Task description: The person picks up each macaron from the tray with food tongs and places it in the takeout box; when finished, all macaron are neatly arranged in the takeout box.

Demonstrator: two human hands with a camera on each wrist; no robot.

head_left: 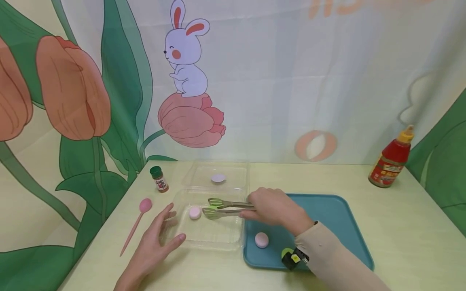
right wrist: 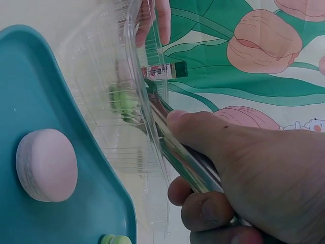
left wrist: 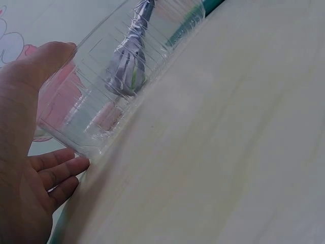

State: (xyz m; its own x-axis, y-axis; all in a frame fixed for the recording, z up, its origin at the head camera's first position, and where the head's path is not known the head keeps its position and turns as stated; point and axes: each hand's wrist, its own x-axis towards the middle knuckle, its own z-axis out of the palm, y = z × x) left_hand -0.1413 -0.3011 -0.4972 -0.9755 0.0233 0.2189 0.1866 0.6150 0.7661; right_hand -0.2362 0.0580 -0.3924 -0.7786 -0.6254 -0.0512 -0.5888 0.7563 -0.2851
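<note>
Set between the heads of the tongs (head_left: 234,205), within the clear container (head_left: 207,240): a green piece (right wrist: 123,100), just beyond the container's middle, near a pink macaron (head_left: 195,212). Apparently in the midst of placing or picking up; cannot tell which, nor how firmly pinched. By that judgement, calling next for a steady wrist and tongs lifted clear of the wall.

Holding the tongs in the right hand (head_left: 274,208), with fingers curled round the handles and forearm slanting across the tray (head_left: 327,206). At the container's left near corner, the left hand (head_left: 154,244), with thumb and fingers apart, gripping nothing; cannot tell if touching.

On the tray, toward the near left corner, another macaron (head_left: 261,240); by the near edge, a green macaron (right wrist: 118,239). Along the left edge of the tabletop (head_left: 407,242), a pink spoon (head_left: 145,205); by its far right corner, a sauce bottle (head_left: 390,161).
</note>
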